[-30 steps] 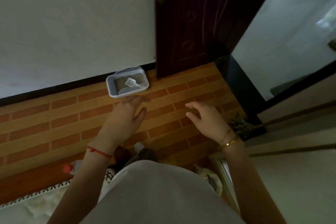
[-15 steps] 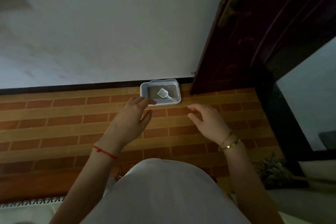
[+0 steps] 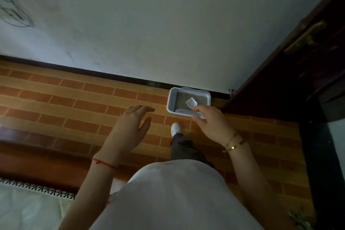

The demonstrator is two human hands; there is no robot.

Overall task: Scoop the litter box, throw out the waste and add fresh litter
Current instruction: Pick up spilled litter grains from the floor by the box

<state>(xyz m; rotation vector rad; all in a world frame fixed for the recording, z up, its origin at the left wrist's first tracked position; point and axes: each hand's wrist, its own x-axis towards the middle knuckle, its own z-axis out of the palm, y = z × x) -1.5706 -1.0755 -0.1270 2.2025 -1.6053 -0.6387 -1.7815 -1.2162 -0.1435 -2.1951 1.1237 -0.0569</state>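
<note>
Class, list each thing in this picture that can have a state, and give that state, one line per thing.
litter box: on the floor against the wall, litter inside.
scoop: lying in the litter, unheld.
left hand: open, empty.
right hand: open, empty, over the box's near rim in view.
door: appears swung open.

This is a home, likely a hallway or a room by a doorway. The floor is tiled in a brick pattern and meets a plain white wall at a dark skirting. A dark red wooden door with a brass handle stands open at the right. A pale rug with a patterned edge lies at the lower left, and a cat's litter box sits against the wall.
</note>
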